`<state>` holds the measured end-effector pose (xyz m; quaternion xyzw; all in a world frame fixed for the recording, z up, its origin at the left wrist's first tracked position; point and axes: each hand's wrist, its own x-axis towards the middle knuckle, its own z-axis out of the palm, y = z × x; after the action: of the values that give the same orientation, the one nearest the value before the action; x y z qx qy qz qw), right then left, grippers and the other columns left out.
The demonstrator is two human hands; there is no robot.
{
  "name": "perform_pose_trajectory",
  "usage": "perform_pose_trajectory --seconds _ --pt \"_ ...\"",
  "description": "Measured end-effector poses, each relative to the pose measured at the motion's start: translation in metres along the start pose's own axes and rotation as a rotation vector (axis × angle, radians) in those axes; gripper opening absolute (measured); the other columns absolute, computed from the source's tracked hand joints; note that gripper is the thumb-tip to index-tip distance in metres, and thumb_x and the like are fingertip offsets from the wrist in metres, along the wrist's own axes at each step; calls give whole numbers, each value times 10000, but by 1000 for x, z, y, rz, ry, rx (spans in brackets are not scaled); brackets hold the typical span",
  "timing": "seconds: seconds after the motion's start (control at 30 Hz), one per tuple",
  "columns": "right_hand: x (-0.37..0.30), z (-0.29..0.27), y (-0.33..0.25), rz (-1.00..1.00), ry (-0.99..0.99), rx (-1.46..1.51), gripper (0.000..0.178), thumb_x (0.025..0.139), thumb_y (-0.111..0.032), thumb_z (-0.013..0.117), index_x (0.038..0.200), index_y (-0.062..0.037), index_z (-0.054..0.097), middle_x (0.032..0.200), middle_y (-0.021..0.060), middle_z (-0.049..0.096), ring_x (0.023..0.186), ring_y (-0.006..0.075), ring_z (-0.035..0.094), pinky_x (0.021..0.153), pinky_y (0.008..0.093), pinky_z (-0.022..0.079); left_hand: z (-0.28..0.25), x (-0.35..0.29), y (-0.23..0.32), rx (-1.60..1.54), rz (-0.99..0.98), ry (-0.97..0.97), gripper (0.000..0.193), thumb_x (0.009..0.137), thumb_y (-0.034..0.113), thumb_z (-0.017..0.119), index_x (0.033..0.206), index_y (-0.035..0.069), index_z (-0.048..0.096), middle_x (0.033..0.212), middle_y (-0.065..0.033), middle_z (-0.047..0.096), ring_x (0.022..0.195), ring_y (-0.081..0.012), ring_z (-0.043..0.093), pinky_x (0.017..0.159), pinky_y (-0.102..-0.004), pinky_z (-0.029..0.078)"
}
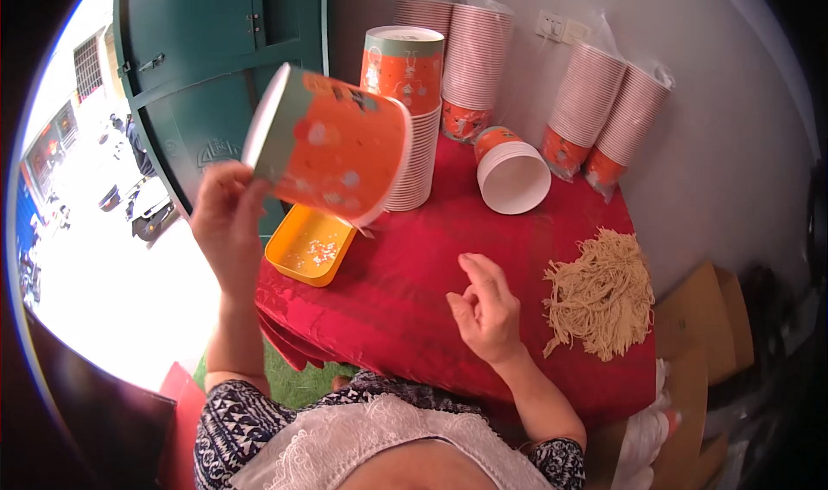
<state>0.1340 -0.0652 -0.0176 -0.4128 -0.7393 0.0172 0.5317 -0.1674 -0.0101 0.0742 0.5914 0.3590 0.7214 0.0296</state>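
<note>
Raised over the left part of the table, my left hand [226, 218] grips an orange paper bucket [341, 149] with a grey-green band at its base end. The bucket is tilted on its side, mouth toward the right, thumb and fingers at the base edge. My right hand [490, 313] hovers above the tablecloth, empty, its fingers loosely bent and apart. Below the bucket sits a yellow tray [289, 270] holding small white and pinkish bits. Just behind it stands a tall upside-down stack of matching buckets [414, 158]. Beige strings [601, 293] lie heaped to the right of my right hand.
A short nested stack of buckets [515, 179] lies tipped over, mouth toward me. Plastic-wrapped bucket stacks [476, 59] stand along the wall. Red cloth [414, 274] covers the table. A green metal door [194, 59] is at the left; cardboard [699, 317] leans at the right.
</note>
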Motion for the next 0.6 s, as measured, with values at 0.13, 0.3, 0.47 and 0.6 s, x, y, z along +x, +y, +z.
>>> perform_pose_trajectory --seconds 0.13,0.3,0.47,0.6 --pt "-8 4 31 79 -16 -61 321 856 -43 690 1156 40 613 1179 182 607 641 189 642 582 304 541 -10 70 -2 414 304 47 119 833 6 706 937 26 651 853 -40 595 698 -113 603 653 -247 485" --pt "-24 13 73 69 22 -131 146 879 -10 644 1011 51 658 1066 165 643 745 255 676 613 322 553 18 146 -14 524 313 -33 141 854 110 691 957 16 675 924 -99 657 774 -237 680 722 -318 522" --pt "-32 12 87 90 35 -130 78 889 2 619 937 38 668 981 145 666 796 288 687 663 346 567 42 195 -34 513 344 -58 177 831 151 706 964 35 693 913 -97 678 830 -262 678 759 -357 526" --pt "-33 9 89 183 14 -124 81 895 -2 606 925 32 673 949 149 672 804 294 689 673 355 566 68 212 -35 459 342 -102 194 830 171 711 979 47 697 928 -94 677 849 -262 678 780 -354 526"
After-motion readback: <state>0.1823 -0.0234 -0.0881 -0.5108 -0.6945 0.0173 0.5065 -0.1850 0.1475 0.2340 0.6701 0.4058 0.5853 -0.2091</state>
